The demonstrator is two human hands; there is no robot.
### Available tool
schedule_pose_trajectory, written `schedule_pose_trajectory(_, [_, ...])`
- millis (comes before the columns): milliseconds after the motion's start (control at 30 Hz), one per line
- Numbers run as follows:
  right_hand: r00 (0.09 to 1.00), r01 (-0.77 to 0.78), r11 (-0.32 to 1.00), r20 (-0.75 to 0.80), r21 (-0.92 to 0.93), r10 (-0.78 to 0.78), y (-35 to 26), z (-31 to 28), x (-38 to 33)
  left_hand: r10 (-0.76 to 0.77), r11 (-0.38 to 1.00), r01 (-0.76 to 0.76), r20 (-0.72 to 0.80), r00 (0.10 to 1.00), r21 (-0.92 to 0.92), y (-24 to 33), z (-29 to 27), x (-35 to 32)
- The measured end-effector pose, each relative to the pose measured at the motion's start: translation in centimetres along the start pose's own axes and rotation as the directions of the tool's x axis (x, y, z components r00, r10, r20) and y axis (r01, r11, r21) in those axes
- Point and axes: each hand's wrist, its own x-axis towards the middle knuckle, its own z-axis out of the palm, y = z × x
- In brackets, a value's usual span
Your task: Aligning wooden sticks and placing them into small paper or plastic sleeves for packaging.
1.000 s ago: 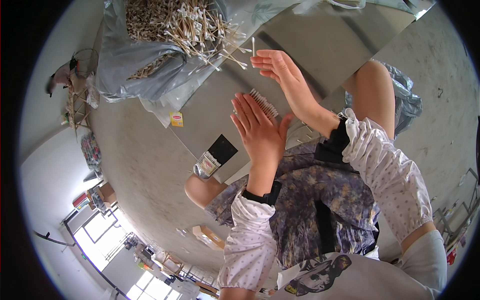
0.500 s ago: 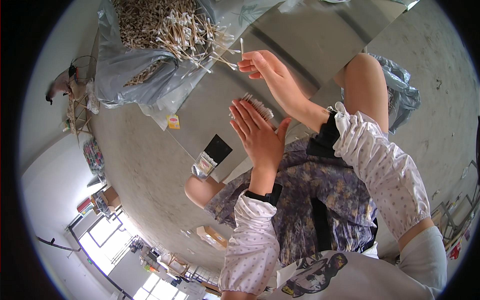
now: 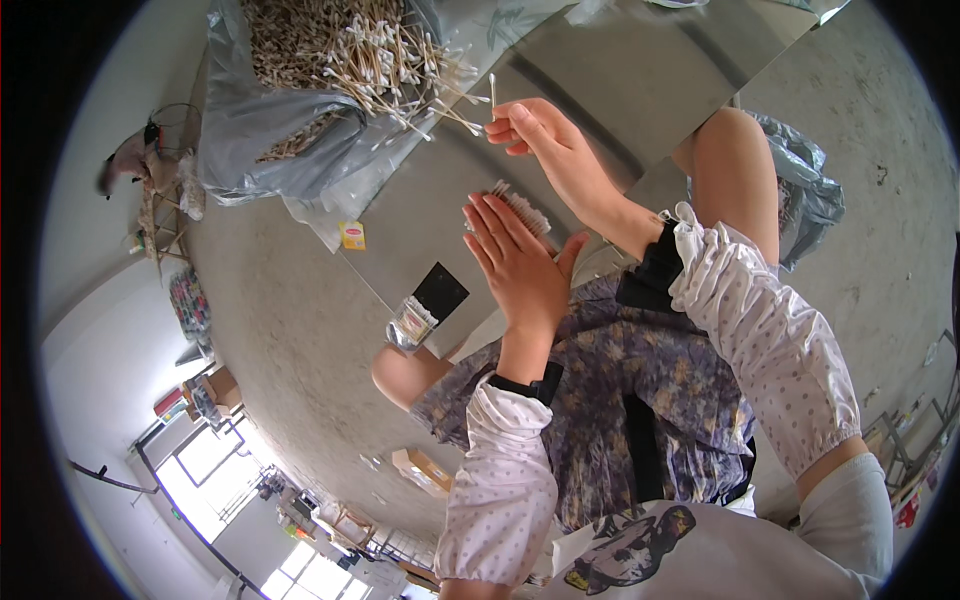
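Observation:
My right hand (image 3: pixel 556 148) pinches a cotton swab (image 3: pixel 492 89) between thumb and fingers, its stick pointing up, close to a loose heap of cotton swabs (image 3: pixel 375 60). Below it, my left hand (image 3: pixel 525 280) lies flat with fingers stretched out over a row of cotton swabs (image 3: pixel 522 209) on the grey tabletop (image 3: pixel 410 215). The row's white tips show past the fingers; its other part is hidden under the hand. At the table's edge left of this hand is a clear pack of swabs (image 3: pixel 412 322) with a black panel (image 3: pixel 440 290).
A grey plastic bag (image 3: pixel 270 150) surrounds the heap. A small yellow packet (image 3: pixel 352 235) sits at the table's left edge. Another grey bag (image 3: pixel 815 190) stands beyond my right knee. An open cardboard box (image 3: pixel 422 472) is on the floor.
The table and hands sit slightly farther right in the picture. My right hand still pinches the swab, and my left hand keeps its flat pose.

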Motion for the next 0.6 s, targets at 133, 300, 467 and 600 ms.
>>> schedule_pose_trajectory(133, [1.0, -0.007, 1.0, -0.009, -0.01, 0.007, -0.1, 0.2, 0.0, 0.009, 1.0, -0.01, -0.021, 1.0, -0.016, -1.1, -0.3, 1.5])
schedule_pose_trajectory(300, [1.0, -0.015, 1.0, -0.013, -0.017, 0.014, -0.1, -0.2, 0.1, -0.031, 0.978, 0.02, -0.048, 0.998, -0.208, -1.8, -1.1, 1.1])
schedule_pose_trajectory(467, [1.0, 0.019, 0.999, 0.001, 0.044, -0.02, 0.8, 0.3, 0.0, -0.456, 0.352, 0.08, -0.096, 0.885, -0.932, -2.3, -1.3, 0.9])
schedule_pose_trajectory(600, [0.997, 0.067, 0.998, 0.027, -0.01, -0.066, 2.1, 1.8, -1.1, -0.626, -0.094, -0.074, 0.001, 0.78, -0.993, -1.5, -0.8, 1.9])
